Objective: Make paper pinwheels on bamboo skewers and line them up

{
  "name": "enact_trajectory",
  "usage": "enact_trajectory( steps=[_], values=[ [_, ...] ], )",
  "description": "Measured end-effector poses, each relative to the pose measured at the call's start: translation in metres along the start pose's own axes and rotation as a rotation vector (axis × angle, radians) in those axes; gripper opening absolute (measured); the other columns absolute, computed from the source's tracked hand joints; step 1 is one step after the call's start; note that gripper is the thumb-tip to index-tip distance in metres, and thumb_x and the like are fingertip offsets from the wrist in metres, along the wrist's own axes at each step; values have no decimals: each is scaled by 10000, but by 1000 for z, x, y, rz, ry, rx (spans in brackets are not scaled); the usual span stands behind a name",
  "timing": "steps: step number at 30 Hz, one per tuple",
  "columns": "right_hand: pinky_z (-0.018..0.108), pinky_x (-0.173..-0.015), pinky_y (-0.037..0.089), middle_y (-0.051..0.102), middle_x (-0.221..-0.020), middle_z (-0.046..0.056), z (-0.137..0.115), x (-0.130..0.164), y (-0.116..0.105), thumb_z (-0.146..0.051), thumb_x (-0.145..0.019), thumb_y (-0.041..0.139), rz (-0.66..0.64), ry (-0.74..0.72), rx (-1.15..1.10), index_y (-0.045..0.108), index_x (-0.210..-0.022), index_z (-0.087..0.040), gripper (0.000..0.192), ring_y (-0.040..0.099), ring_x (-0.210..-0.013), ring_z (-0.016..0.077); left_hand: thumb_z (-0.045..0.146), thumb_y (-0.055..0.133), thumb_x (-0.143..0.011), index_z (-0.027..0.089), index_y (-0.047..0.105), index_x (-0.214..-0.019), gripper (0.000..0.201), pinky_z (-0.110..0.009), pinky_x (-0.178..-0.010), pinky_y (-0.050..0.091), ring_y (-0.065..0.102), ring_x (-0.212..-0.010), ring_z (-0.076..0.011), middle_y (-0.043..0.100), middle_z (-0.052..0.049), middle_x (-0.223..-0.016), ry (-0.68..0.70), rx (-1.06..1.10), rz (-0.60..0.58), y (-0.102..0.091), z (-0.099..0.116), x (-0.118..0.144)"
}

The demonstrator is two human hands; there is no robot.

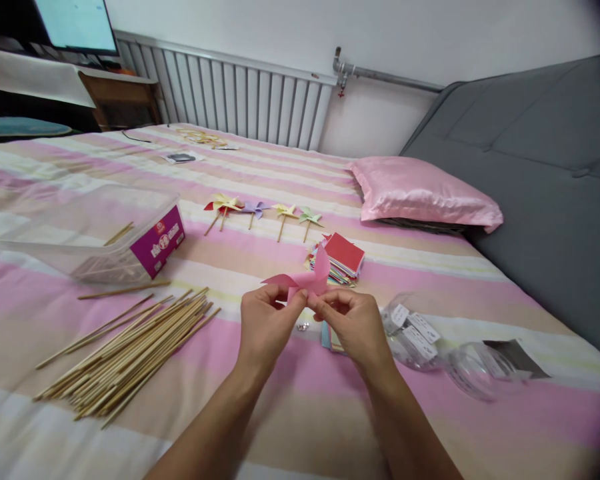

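1. I'm seeing the left hand point(267, 320) pinching the curled pink paper point(309, 281), thumb and fingers closed.
2. The right hand point(355, 323) is pinching it alongside, fingertips nearly together.
3. On my feed, the paper is hovering over the striped bedspread point(305, 413), before the paper stack point(347, 253).

Left grip point(266, 325), right grip point(356, 327), pinched pink paper point(307, 281), sticks point(135, 360)

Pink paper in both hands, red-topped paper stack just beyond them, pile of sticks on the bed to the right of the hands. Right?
One slip: the pile of sticks lies to the left of the hands, as the head view shows. The pink paper is in both the left hand and right hand, with the red-topped paper stack just beyond.
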State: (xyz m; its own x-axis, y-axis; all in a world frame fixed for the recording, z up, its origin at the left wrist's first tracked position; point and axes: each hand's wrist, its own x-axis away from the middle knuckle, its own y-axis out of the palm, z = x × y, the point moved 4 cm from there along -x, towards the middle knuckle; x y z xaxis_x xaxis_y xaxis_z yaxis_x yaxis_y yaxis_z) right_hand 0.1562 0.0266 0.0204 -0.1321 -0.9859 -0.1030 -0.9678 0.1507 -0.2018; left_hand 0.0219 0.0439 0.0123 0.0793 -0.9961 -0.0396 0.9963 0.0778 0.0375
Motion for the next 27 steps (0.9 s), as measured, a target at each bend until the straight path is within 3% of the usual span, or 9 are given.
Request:
enact_trajectory(
  steps=[4, 6, 9, 11, 14, 18, 27],
  values=[
    [266, -567, 479, 695, -795, 53, -3, 0, -5, -365, -672, 690, -58, 55, 20, 682, -833, -162, 259, 617, -588, 150, 270, 647, -643, 135, 612, -547, 168, -192, -434, 312, 419, -460, -80, 521, 26, -478, -8, 25, 73, -9, -5, -7],
    [269, -565, 476, 700, -764, 42, 1, -2, -11, -322, -687, 669, -32, 87, 92, 656, -927, -174, 282, 626, -588, 158, 262, 638, -636, 135, 602, -555, 155, -189, -418, 308, 426, -445, -79, 524, 27, -481, -33, 32, 104, -14, -8, -12],
    [269, -618, 479, 706, -790, 39, 12, -7, -14, -224, -708, 616, -35, 69, 251, 657, -864, -181, 167, 652, -672, 170, 207, 603, -619, 135, 576, -530, 117, -176, -385, 278, 405, -410, -68, 498, 39, -452, -60, 19, 129, -21, -11, -20],
    [275, -667, 470, 711, -810, 39, 22, -8, -9, -174, -704, 599, -118, 36, 431, 677, -794, -192, 120, 654, -722, 174, 177, 581, -602, 141, 543, -500, 115, -169, -366, 256, 376, -387, -58, 466, 52, -423, -69, -1, 151, -24, -12, -24],
    [287, -692, 444, 715, -805, 41, 35, -7, 1, -155, -704, 592, -224, 13, 690, 698, -827, -221, 175, 646, -767, 190, 172, 569, -590, 154, 498, -480, 132, -168, -349, 244, 349, -365, -54, 425, 68, -395, -84, -15, 174, -28, -13, -26],
    [288, -674, 410, 713, -853, 32, 44, -7, 10, -144, -684, 604, -255, -2, 879, 697, -867, -253, 232, 635, -794, 203, 174, 567, -589, 156, 488, -488, 129, -165, -361, 265, 350, -370, -51, 411, 75, -398, -78, -19, 181, -31, -14, -27],
    [233, -662, 412, 713, -785, 28, 50, -7, 25, -106, -690, 570, -331, -47, 770, 702, -820, -216, 215, 635, -742, 163, 200, 583, -607, 161, 452, -488, 181, -166, -370, 286, 357, -371, -49, 403, 77, -404, -79, -7, 174, -31, -18, -29]
  ],
)
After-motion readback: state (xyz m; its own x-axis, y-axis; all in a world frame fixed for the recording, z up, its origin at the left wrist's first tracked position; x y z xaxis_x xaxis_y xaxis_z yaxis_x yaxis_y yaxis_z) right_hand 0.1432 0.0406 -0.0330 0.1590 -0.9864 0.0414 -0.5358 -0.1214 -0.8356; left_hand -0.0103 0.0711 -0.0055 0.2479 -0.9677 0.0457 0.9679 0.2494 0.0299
